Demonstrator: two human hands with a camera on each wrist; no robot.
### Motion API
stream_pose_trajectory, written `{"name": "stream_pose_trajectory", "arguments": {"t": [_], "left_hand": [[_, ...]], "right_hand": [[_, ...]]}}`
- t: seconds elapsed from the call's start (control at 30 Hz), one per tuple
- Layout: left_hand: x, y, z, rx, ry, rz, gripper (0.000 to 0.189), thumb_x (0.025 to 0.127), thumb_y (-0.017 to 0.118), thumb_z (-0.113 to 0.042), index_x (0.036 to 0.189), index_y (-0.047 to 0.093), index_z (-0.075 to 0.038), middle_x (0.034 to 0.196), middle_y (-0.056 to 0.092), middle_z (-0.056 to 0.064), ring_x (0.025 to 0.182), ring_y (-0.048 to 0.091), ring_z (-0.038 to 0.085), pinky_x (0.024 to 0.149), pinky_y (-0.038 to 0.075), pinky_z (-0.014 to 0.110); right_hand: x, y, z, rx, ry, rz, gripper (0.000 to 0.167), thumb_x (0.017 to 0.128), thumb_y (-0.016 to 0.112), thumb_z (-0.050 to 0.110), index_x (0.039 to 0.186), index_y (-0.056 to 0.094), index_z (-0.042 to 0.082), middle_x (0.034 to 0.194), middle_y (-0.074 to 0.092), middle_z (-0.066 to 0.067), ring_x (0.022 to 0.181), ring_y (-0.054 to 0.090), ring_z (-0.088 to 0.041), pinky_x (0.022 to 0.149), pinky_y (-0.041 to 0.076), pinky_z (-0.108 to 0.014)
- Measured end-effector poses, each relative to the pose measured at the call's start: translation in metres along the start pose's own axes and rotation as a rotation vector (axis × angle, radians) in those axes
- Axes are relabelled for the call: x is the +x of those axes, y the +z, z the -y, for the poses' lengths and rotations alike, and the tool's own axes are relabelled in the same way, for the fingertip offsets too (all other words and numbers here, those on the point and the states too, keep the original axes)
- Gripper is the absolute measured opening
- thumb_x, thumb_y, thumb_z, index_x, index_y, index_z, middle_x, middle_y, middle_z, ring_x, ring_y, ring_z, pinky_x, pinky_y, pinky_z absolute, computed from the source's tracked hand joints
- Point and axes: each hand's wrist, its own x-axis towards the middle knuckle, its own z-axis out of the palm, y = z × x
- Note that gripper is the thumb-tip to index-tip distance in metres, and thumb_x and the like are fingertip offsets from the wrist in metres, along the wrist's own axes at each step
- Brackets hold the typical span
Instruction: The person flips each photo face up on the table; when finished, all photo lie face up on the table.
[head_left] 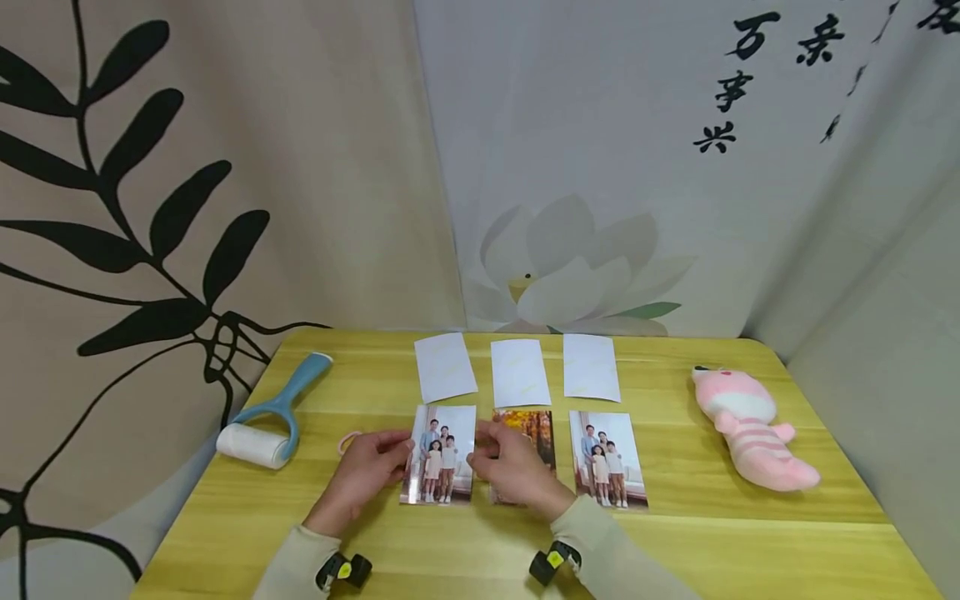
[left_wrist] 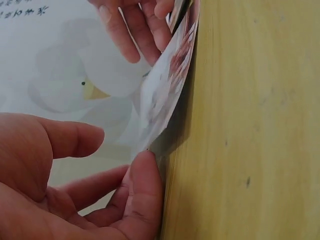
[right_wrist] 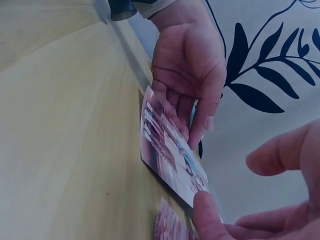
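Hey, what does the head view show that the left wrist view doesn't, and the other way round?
Only head: the pink toy, roller, three white sheets and plant print. Only left wrist: a near edge-on look at the held photo, no extra object I can make out. Both: that photo, left hand, right hand, flower print and table.
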Motion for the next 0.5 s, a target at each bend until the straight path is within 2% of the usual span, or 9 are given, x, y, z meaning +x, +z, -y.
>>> {"name": "stream_pose_trajectory", "arguments": {"t": [0.17,0.3,0.5], "left_hand": [[0.0007,0.0011,-0.0001,0.032,0.023,-0.001,0.04,0.106,0.064,-0.019,0.136,0.064,0.008,0.124,0.071,0.023,0.101,0.072,0.024,0.081,0.065,0.037],[0.0,0.0017,0.0006,0.048,0.041,-0.008,0.041,0.105,0.066,-0.02,0.135,0.064,0.007,0.121,0.071,0.022,0.099,0.072,0.024,0.08,0.065,0.036],[-0.0031,0.0003,-0.0056,0.119,0.039,-0.013,0.042,0.105,0.066,-0.022,0.138,0.064,0.005,0.125,0.07,0.02,0.105,0.071,0.024,0.083,0.065,0.037]], "right_hand": [[0.001,-0.0013,-0.0018,0.002,0.021,0.01,0.066,0.101,0.069,0.022,0.156,0.044,-0.006,0.148,0.058,-0.025,0.124,0.065,-0.036,0.097,0.061,-0.044],[0.0006,-0.0019,-0.0018,0.022,0.034,0.021,0.068,0.102,0.069,0.025,0.157,0.043,-0.005,0.149,0.058,-0.024,0.126,0.063,-0.037,0.1,0.059,-0.047],[0.001,-0.0053,-0.0022,0.046,0.047,0.027,0.066,0.102,0.069,0.027,0.157,0.044,-0.002,0.148,0.059,-0.021,0.128,0.062,-0.035,0.104,0.057,-0.049]]}}
